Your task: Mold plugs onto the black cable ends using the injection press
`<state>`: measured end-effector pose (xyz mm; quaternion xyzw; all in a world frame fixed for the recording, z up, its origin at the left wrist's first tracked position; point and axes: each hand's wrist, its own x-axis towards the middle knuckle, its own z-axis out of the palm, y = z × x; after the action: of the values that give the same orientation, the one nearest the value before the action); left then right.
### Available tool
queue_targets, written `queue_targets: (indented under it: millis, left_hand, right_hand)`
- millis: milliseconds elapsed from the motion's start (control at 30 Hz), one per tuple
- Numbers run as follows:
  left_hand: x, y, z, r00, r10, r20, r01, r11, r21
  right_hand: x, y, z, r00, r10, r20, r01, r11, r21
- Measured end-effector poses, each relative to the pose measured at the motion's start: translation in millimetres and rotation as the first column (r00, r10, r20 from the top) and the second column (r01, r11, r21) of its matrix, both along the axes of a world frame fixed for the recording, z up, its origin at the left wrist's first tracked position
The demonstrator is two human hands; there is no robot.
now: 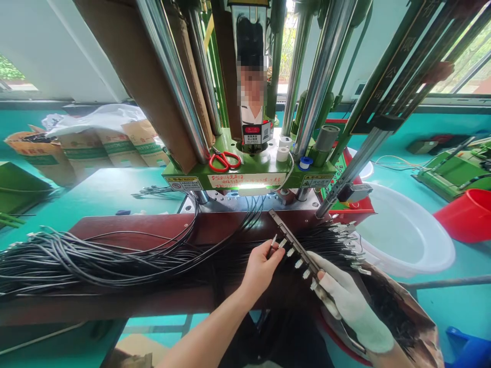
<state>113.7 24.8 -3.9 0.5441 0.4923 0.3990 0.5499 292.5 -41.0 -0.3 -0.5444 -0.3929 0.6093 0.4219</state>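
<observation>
My right hand [353,304], in a white glove, is closed around the lower end of a long metal bar [293,236]. The bar slants up and left towards the press, and several small silvery connectors [298,263] stick out along its near side. At its upper part, my bare left hand [261,270] pinches a thin piece with a metal tip, seemingly a connector [273,240]; the fingers hide most of it. Black cables [95,260] lie in a thick bundle across the dark red bench [153,301], left of my hands.
A green press [230,174] with steel columns stands ahead, with red-handled scissors [224,161] on its plate. More cables with metal ends [347,240] lie at right. Beyond are a white tub [441,250], a red bucket [468,214] and paper sacks [84,148] at left.
</observation>
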Motion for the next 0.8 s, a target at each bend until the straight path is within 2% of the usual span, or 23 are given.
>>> queue_targets:
  millis: [200,400,500,600,667,700,800]
  left_hand:
    - [-4,2,0.9,0.999,-0.007,-0.048,0.008,1.000,0.027]
    - [-9,3,-0.8,0.997,-0.011,-0.082,0.015,0.998,0.060]
    - [-8,2,1.6,0.997,0.001,-0.074,0.003,0.998,0.060]
    - [-7,1,4.0,0.989,0.110,0.096,-0.111,0.994,0.003]
    - [-7,1,4.8,0.963,0.189,0.193,-0.183,0.982,-0.048]
    - [-7,1,5.3,0.958,0.195,0.210,-0.183,0.980,-0.073]
    - [-7,2,7.0,0.968,0.112,0.225,-0.079,0.985,-0.151]
  right_hand:
    - [-4,2,5.4,0.999,0.020,0.042,-0.019,1.000,-0.011]
    - [2,4,-7.2,0.958,0.154,0.243,-0.199,0.964,0.174]
    - [-2,4,-0.2,0.978,0.115,0.173,-0.137,0.984,0.117]
    - [-7,2,10.5,0.998,0.018,0.055,-0.019,0.999,0.028]
    - [-7,2,12.8,0.999,-0.013,0.049,0.013,1.000,0.008]
    - [-6,2,11.8,0.998,-0.010,0.060,0.010,1.000,0.006]
    - [-1,3,3.5,0.997,0.011,0.078,-0.012,1.000,0.012]
